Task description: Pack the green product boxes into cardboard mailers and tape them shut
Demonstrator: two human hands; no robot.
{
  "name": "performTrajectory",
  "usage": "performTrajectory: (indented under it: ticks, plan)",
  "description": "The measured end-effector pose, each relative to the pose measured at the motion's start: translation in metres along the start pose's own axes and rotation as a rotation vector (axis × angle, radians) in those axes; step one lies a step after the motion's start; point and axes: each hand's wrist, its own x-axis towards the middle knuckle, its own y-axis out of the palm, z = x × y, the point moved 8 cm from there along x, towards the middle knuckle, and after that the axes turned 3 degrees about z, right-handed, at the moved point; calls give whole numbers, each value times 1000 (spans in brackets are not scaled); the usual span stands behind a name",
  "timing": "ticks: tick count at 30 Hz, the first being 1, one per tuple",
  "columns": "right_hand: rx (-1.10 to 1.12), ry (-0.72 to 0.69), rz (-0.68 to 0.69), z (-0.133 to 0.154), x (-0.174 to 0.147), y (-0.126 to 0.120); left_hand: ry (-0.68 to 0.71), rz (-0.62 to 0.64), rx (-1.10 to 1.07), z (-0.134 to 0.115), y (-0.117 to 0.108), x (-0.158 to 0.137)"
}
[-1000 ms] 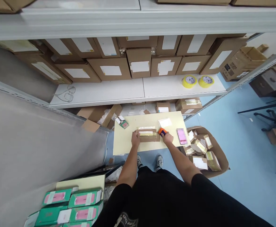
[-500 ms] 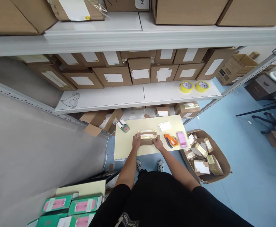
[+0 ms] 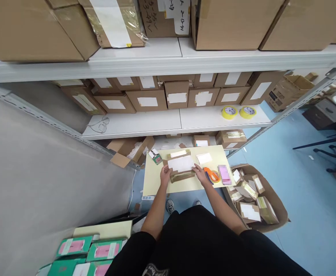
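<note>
A small brown cardboard box (image 3: 182,175) with white labels and shiny tape is held over the pale yellow table (image 3: 153,184). My left hand (image 3: 164,174) grips its left end, and my right hand (image 3: 199,172) grips its right end. The face with a large white label is turned up toward me. Close to my right hand lies an orange-handled tape dispenser (image 3: 210,174), and beyond it a pink item (image 3: 224,174), blurred out. White paper slips (image 3: 204,158) lie behind the box. At the table's back left sits a small green and white box (image 3: 155,156).
Shelves (image 3: 139,124) with labelled cartons stand ahead, holding two yellow tape rolls (image 3: 229,112). A large carton (image 3: 281,214) of small boxes is on the floor at right. Green and pink packages (image 3: 72,246) lie at lower left. An open carton (image 3: 122,159) sits behind the table.
The cardboard box has been turned in my hands, so a large white label now faces up instead of the taped side. My view has shifted slightly.
</note>
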Motion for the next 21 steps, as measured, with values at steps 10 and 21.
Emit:
performTrajectory:
  ticks: [10, 21]
  plan:
    - [-190, 119, 139, -44, 12, 24, -309, 130, 390, 45, 14, -12]
    - [-174, -122, 91, -10, 13, 8, 96, 154, 332, -8, 0, -7]
